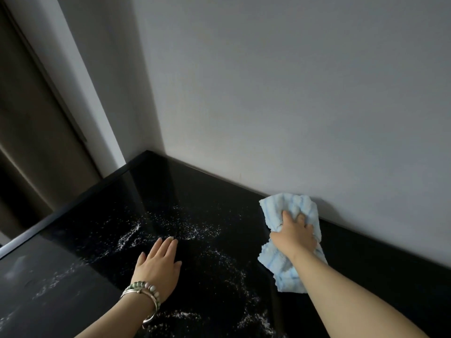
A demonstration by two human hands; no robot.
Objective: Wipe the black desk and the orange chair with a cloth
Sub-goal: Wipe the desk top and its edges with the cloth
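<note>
The glossy black desk fills the lower part of the view, speckled with white droplets and streaks across its middle. My right hand presses down on a crumpled light blue cloth near the desk's back edge, close to the wall. My left hand lies flat on the desk, palm down with fingers together, with a beaded bracelet and a metal bangle at the wrist. The orange chair is not in view.
A grey wall runs along the desk's back edge and meets a corner at the far left end. Beyond the desk's left edge stands a dark brown door or panel.
</note>
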